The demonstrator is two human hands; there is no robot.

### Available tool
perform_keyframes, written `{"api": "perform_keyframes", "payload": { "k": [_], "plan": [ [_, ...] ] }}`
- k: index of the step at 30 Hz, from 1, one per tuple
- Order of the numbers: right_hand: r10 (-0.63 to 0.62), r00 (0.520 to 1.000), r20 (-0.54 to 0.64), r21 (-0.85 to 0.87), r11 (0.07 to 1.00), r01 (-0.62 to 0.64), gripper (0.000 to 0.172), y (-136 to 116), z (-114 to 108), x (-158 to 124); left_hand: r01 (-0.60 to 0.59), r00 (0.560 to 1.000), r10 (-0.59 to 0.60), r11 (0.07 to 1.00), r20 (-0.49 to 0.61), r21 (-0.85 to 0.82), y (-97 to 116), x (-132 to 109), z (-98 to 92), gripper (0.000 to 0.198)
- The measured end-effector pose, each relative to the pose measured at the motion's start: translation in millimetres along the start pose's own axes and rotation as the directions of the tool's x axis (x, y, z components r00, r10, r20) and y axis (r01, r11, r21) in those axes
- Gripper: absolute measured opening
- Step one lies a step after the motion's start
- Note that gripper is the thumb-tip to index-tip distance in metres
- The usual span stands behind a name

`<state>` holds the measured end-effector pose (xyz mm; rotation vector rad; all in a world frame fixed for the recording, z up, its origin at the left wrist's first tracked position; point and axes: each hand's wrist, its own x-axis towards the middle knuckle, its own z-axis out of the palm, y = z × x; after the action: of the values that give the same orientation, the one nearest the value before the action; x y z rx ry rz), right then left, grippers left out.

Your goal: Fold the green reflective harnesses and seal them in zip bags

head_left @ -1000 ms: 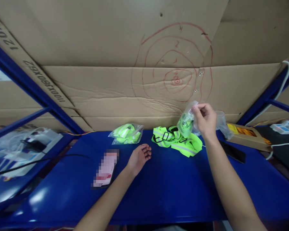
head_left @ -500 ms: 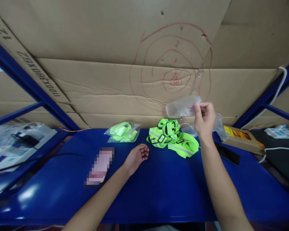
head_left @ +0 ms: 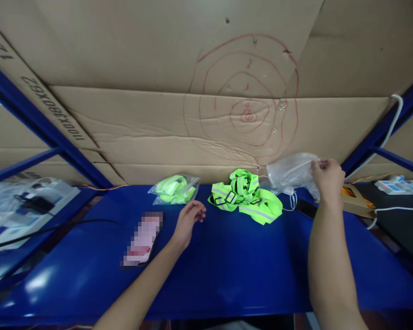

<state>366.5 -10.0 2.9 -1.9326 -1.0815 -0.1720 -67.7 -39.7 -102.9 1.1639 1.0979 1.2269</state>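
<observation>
My right hand (head_left: 327, 178) pinches a clear plastic bag (head_left: 291, 170) by its edge, near the cardboard at the back right. The bag hangs to the left of the fingers, partly over a white cable. Above the blue tabletop, my left hand (head_left: 190, 220) is empty, its fingers loosely bent and apart. It is nearest to a clear bag with a folded neon-green reflective strap (head_left: 175, 189) inside. Just right of it, an unbagged neon-green reflective strap bundle (head_left: 244, 195) with black buckles lies loosely heaped; neither hand touches it.
A phone with a blurred screen (head_left: 144, 238) lies on the blue table (head_left: 241, 270) at left. Behind my right forearm is a dark phone (head_left: 306, 208), beside an open cardboard box (head_left: 358, 201). Blue shelf posts and cables flank both sides; cardboard with red rings (head_left: 248, 114) stands behind.
My right hand has moved right and slightly down with the plastic bag. My left hand has shifted slightly left, and its fingers have opened a little. The strap bundle lies as before.
</observation>
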Motion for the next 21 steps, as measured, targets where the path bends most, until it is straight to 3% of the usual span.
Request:
{"api": "perform_keyframes", "payload": {
  "k": [3, 7, 11, 13, 16, 19, 21],
  "plan": [
    [0.052, 0.998, 0.020, -0.118, 0.992, -0.049, 0.044, 6, -2, -1, -0.176, 0.973, 0.201, 0.964, -0.114, 0.199, 7, 6, -12.1, 0.020],
    [0.043, 0.989, 0.144, -0.187, 0.982, -0.016, 0.046, 6, 10, -2, -0.362, 0.855, 0.486, 0.809, -0.182, 0.463, 19, 10, -27.5, 0.016],
    [0.011, 0.971, 0.238, -0.195, 0.980, 0.037, 0.041, 5, 22, -2, -0.387, 0.703, 0.682, 0.607, -0.204, 0.694, 21, 14, -36.6, 0.026],
    [-0.004, 0.974, 0.225, -0.188, 0.981, 0.048, 0.045, 4, 23, -2, -0.341, 0.663, 0.734, 0.471, -0.147, 0.814, 15, 18, -39.5, 0.037],
    [0.018, 0.987, 0.160, -0.190, 0.982, 0.013, 0.054, 4, 18, -1, -0.275, 0.685, 0.726, 0.332, -0.058, 0.902, 4, 23, -41.6, 0.046],
    [0.097, 0.991, 0.094, -0.207, 0.975, -0.076, 0.039, 4, 5, -1, -0.261, 0.734, 0.677, 0.355, -0.054, 0.897, 0, 23, -40.0, 0.044],
    [0.131, 0.991, -0.009, -0.206, 0.970, -0.130, 0.030, 1, -9, -1, -0.266, 0.756, 0.652, 0.382, -0.054, 0.885, 2, 21, -37.8, 0.041]
  ]
}}
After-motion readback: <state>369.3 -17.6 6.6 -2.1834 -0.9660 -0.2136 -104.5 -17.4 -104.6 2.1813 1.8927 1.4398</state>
